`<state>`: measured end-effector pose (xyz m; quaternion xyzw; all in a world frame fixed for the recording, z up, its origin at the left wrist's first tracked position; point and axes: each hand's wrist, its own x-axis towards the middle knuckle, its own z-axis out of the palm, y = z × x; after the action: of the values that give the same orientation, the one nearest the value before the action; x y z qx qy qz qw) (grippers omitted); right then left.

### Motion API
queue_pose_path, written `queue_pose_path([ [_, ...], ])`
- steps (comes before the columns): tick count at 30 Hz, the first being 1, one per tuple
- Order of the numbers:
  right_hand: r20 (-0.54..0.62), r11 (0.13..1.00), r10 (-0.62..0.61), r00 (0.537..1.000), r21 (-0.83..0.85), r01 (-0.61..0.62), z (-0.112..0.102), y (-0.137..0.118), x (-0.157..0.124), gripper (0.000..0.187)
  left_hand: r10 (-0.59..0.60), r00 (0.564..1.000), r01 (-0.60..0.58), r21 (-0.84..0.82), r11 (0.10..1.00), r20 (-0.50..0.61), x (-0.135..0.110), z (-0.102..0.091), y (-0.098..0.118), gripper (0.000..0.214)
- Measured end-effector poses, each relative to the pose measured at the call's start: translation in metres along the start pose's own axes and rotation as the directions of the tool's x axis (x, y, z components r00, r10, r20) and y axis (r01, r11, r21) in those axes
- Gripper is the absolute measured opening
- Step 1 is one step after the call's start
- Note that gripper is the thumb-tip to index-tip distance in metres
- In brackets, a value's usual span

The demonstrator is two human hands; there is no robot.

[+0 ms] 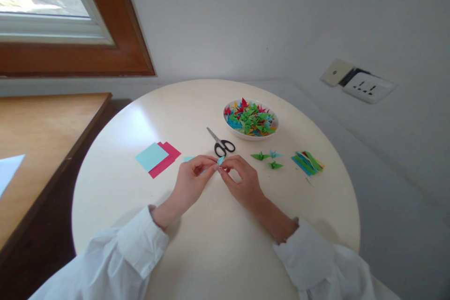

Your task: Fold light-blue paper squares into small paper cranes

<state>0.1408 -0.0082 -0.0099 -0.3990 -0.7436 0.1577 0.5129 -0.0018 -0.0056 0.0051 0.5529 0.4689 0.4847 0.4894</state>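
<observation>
My left hand [191, 180] and my right hand [242, 180] meet over the middle of a round cream table [140, 225]. Both pinch a small light-blue folded paper piece [220, 161] between their fingertips, just above the tabletop. Black-handled scissors [221, 143] lie right behind my fingers. A light-blue paper square [151, 156] sits on a pink sheet [168, 157] to the left of my left hand. Both arms wear white sleeves.
A white bowl [251, 120] full of small coloured paper cranes stands behind the scissors. Three loose folded cranes [269, 157] and a pile of coloured paper strips [308, 162] lie to the right. A wooden desk [38, 150] adjoins at left; a wall socket [367, 86] sits at right.
</observation>
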Motion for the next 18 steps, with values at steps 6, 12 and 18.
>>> queue_pose_path([
  [6,-0.023,1.0,0.004,1.0,-0.009,-0.004,-0.0003,-0.003,-0.0006,0.009,0.013,1.0,-0.014,-0.031,0.999,-0.016,-0.0006,0.0002,0.0014,0.007],
  [12,-0.026,0.999,0.032,0.999,-0.014,-0.032,-0.001,-0.0042,0.0,0.01,0.044,0.999,-0.045,-0.021,0.999,-0.025,-0.0014,0.0009,0.0016,0.006],
  [18,-0.041,0.998,0.051,0.998,-0.039,-0.053,-0.002,-0.0064,0.0019,0.011,0.094,0.995,-0.092,0.047,0.995,-0.029,-0.0038,0.0011,0.0024,0.003],
])
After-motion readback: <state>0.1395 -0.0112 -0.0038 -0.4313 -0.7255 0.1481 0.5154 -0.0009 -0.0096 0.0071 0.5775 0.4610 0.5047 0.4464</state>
